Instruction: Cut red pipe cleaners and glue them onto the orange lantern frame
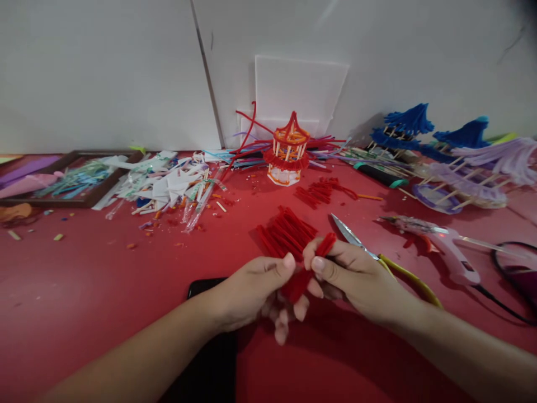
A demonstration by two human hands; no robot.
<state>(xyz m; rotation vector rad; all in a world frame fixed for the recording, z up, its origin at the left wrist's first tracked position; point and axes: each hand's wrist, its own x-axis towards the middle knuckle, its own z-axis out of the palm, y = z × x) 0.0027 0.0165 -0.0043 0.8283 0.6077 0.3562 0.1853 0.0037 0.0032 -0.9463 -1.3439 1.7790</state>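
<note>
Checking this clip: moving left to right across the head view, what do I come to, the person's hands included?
Brown frame, heap of white scraps, left hand, right hand, pale pink glue gun.

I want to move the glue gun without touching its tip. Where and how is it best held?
Grip the glue gun by its pale pink handle, ideally from the near right: the handle slants that way, while the nozzle points left. The lit red light suggests it may be hot, so keep clear of the front.
</note>
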